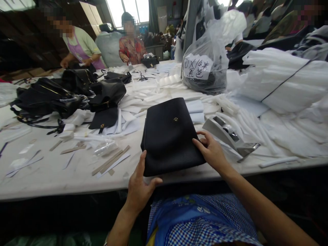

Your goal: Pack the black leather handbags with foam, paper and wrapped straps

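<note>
Right fingers (200,146) pinch the black bag (169,140) at three o'clock; left fingers (140,165) spread at eight; one o'clock, sack (212,82) label (197,67): "DX/14".

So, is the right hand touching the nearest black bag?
Touching: in the head view, the right hand has its thumb tip on the black bag.

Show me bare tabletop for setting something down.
Bare whitish tabletop runs along the near-left edge, below the flat tan strips and left of the left hand. Crowded: back left, black handbags; rightward, the grey tape dispenser, bundled white sheets.
</note>
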Motion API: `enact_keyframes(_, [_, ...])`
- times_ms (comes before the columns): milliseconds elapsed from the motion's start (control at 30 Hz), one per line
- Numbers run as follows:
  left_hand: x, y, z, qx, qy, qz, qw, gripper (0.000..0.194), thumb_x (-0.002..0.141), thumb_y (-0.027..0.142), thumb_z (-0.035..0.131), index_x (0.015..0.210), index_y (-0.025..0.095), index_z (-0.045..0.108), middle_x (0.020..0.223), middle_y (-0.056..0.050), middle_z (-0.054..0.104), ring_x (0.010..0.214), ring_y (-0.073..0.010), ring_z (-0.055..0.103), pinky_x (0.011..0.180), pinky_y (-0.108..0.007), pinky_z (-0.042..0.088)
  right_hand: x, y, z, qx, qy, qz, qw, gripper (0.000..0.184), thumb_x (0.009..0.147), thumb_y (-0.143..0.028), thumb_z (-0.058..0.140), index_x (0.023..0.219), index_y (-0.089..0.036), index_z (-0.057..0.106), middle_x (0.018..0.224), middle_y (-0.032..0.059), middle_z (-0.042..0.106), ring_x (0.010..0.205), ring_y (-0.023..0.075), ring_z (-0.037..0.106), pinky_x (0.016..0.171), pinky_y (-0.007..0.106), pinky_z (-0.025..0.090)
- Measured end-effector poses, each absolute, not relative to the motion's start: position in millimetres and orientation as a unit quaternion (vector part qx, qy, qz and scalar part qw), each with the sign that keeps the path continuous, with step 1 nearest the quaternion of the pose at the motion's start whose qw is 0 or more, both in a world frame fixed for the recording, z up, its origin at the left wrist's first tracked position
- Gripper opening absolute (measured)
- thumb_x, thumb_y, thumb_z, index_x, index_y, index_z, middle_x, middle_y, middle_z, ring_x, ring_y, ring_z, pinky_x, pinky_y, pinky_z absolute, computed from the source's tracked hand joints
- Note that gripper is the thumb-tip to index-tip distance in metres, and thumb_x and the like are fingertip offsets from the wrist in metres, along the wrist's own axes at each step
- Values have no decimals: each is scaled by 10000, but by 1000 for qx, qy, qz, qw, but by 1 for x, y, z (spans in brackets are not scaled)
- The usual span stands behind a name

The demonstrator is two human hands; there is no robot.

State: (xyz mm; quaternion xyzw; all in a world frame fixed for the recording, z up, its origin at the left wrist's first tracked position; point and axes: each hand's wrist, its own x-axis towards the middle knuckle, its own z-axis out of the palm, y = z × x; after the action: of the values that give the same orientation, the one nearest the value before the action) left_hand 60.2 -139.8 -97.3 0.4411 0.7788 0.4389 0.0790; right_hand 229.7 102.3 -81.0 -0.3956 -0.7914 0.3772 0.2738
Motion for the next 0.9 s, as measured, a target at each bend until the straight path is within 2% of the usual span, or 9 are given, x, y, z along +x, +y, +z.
enact_keyframes(167, [35,-128,-95,482,773,408,53,703,886,537,615,1482,270,357,1476,-104,510,1365,-281,469,1121,-422,418,227,122,-75,-375,-784,403,288,501,908,-581,527,1190,-181,637,705,9,650,677,185,613,658,298,471])
enact_keyframes(233, [32,-125,-93,479,776,408,42,687,875,546,624,1459,265,398,1429,-99,558,1322,-283,521,1097,-420,447,240,121,-78,-298,-799,430,295,604,949,-595,445,1389,-186,503,960,74,719,877,229,678,790,345,527])
enact_keyframes(267, [31,-124,-92,480,777,407,32,687,869,553,627,1453,264,409,1428,-99,559,1319,-287,524,1093,-425,451,248,119,-79,-247,-819,429,291,675,947,-607,445,1480,-197,389,1152,111,692,1022,255,669,876,380,531])
enact_keyframes(333, [30,-123,-91,488,777,398,1,691,850,558,642,1438,262,431,1499,-106,477,1365,-300,469,1105,-441,438,261,113,-80,-171,-875,368,266,846,891,-608,561,1563,-233,210,1509,153,441,1320,316,504,1049,461,462])
enact_keyframes(400, [30,-123,-89,510,772,378,-39,692,825,534,681,1418,257,456,1600,-110,305,1407,-311,407,1115,-439,429,267,107,-80,-142,-928,242,244,934,821,-505,712,1569,-276,201,1648,121,147,1474,359,256,1159,526,336])
enact_keyframes(467, [29,-122,-88,543,761,348,-75,664,832,458,708,1412,250,462,1636,-105,203,1417,-305,392,1110,-418,441,266,104,-78,-125,-956,123,237,921,806,-347,762,1560,-311,234,1666,81,40,1504,368,140,1195,564,262])
enact_keyframes(600, [26,-122,-87,586,744,298,-121,613,867,303,702,1420,215,451,1594,-120,315,1409,-279,410,1112,-400,448,254,108,-78,-68,-971,39,227,894,832,-159,702,1573,-253,209,1655,104,107,1509,350,119,1185,555,313])
enact_keyframes(733, [22,-128,-93,611,723,264,-185,550,854,298,723,1355,188,527,1495,-127,479,1387,-298,440,1116,-435,448,248,116,-86,-27,-976,30,213,792,859,-52,567,1565,-180,230,1581,125,342,1491,293,226,1169,513,370])
enact_keyframes(900, [30,-143,-104,666,666,282,-184,320,921,175,615,1239,145,603,1280,-123,670,1317,-291,527,1092,-475,468,261,111,-108,1,-969,11,247,612,918,-24,423,1502,-203,392,1444,93,540,1393,238,433,1116,437,463])
